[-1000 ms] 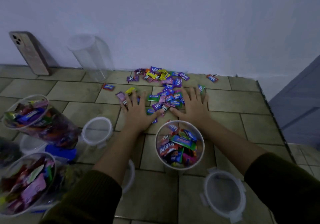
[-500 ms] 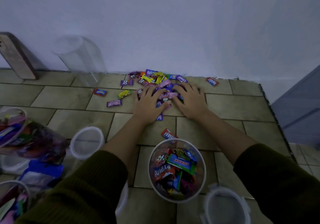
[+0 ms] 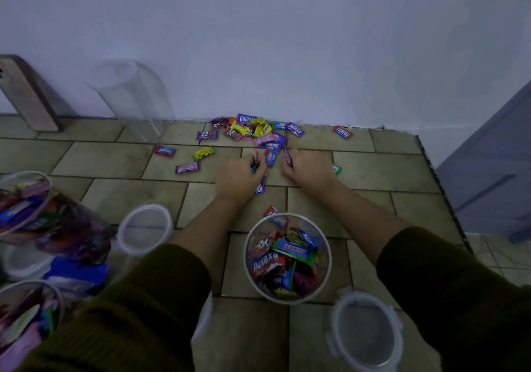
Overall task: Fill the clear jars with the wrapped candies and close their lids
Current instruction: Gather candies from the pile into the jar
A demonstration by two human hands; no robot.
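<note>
Closest to the person, a clear round lid (image 3: 365,334) with clip tabs lies flat on the tiled floor (image 3: 115,199), just right of an open jar (image 3: 246,259). The jar stands upright between the two forearms and is roughly half full of mixed wrappers in red, blue, green and purple, some reading "Relaxa". A red candy (image 3: 270,210) lies against the jar's far side. To the left are two filled jars, one at the bottom corner (image 3: 26,322) and one tilted further back (image 3: 43,216), with a blue bag (image 3: 76,274) between them and a second lid (image 3: 145,229) beside them. Beyond the open jar, the left hand (image 3: 238,177) and right hand (image 3: 309,170) rest on the floor close together but not touching. Each hand's fingers are curled round a small bunch of candies (image 3: 253,130), with wrapper ends poking out between the fingers. A purple piece (image 3: 260,188) sticks out under the left hand, and a green one (image 3: 336,169) lies just beside the right. The main heap sits just past the fingertips, against the foot of the wall. Strays spread to its left: a pink one (image 3: 187,167), a yellow one (image 3: 204,153) and a red-and-blue one (image 3: 164,151). A red "Relaxa" piece (image 3: 342,132) lies apart to the right. An empty jar (image 3: 129,98) stands by the wall, far left of the heap.
</note>
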